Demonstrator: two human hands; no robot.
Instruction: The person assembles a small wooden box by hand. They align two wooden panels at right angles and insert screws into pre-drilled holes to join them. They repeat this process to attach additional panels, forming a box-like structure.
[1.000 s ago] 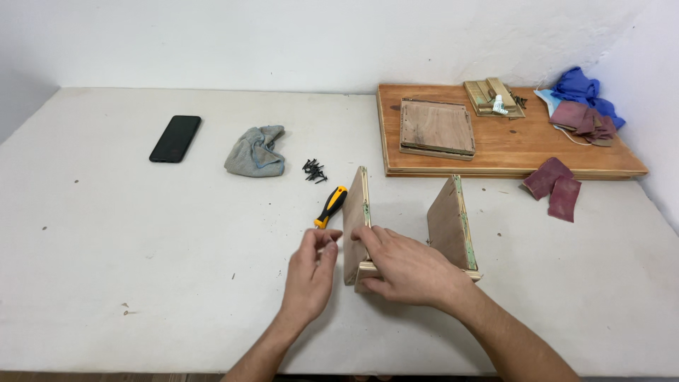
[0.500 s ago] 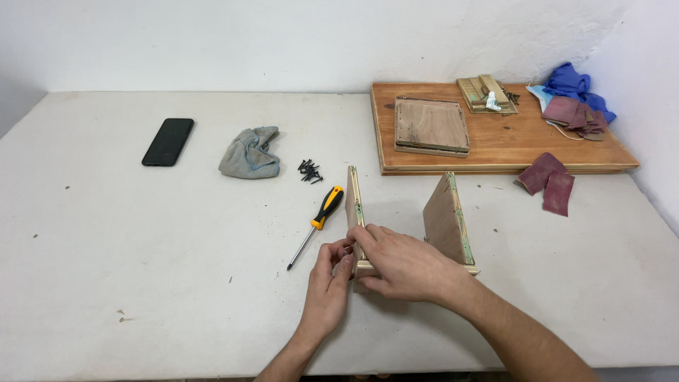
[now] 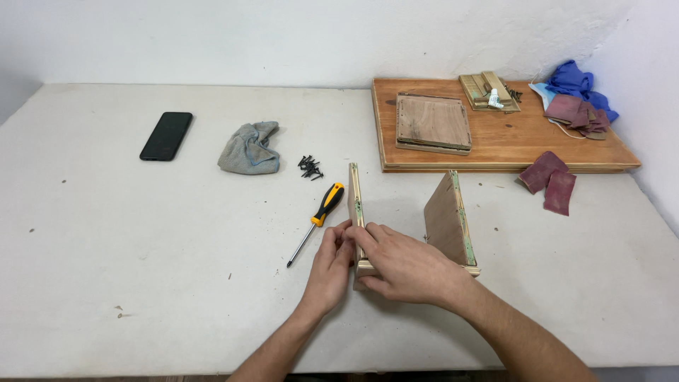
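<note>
The white table (image 3: 141,283) carries an unfinished wooden box frame with two upright side panels (image 3: 447,223) near its front centre. The right hand (image 3: 403,267) grips the left panel, fingers closed around it. The left hand (image 3: 331,267) pinches the same panel's edge. A yellow-and-black screwdriver (image 3: 318,219) lies just beside.

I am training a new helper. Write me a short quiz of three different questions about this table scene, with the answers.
1. True or false: the screwdriver lies on the table, in neither hand.
2. Which lies nearest the grey cloth? A) black screws B) dark red sandpaper sheets C) blue gloves
3. Fill in: both the left hand and the right hand touch the ____ upright panel of the wooden frame.

Key: 1 true; 2 A; 3 left
</note>
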